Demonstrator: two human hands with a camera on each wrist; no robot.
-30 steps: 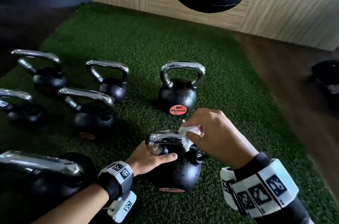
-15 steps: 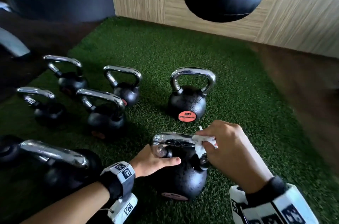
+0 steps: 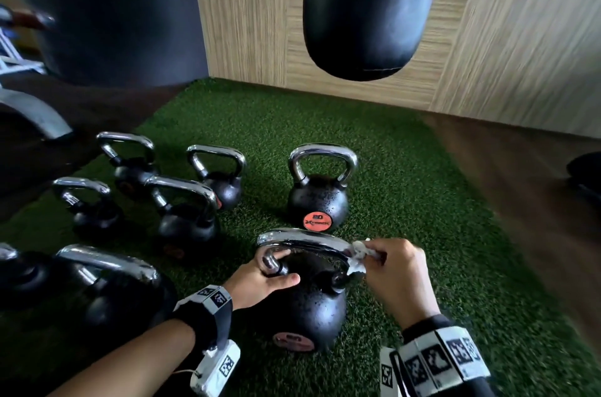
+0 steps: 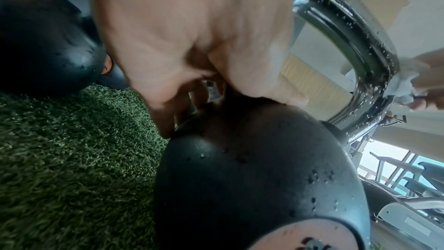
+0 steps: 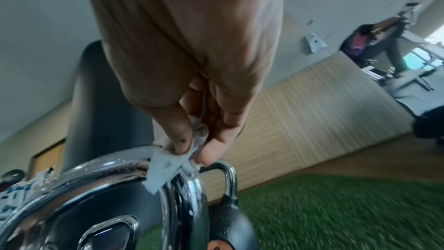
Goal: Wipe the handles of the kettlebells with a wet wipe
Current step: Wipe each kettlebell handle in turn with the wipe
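Note:
A black kettlebell [image 3: 309, 312] with a wet chrome handle [image 3: 302, 239] stands on green turf [image 3: 406, 201] just in front of me. My left hand [image 3: 260, 279] grips the left leg of that handle, thumb lying across the ball. My right hand [image 3: 395, 270] pinches a crumpled white wet wipe [image 3: 359, 255] against the handle's right bend. In the right wrist view the wipe [image 5: 173, 163] is wrapped over the chrome bar [image 5: 115, 170] under thumb and fingertip. In the left wrist view the handle [image 4: 355, 45] shows water drops and the wipe [image 4: 406, 81] at its far side.
Another kettlebell [image 3: 320, 192] with an orange label stands just behind. Several more kettlebells [image 3: 185, 211] crowd the left of the turf, one large one [image 3: 107, 286] by my left forearm. A black punch bag [image 3: 370, 6] hangs overhead before a wood-panel wall [image 3: 504, 39]. Dark floor [image 3: 536, 201] lies right.
My right hand has slid the wipe rightward along the handle to its right bend. The left hand keeps its hold. My head has tilted up, showing more of the wall and bag.

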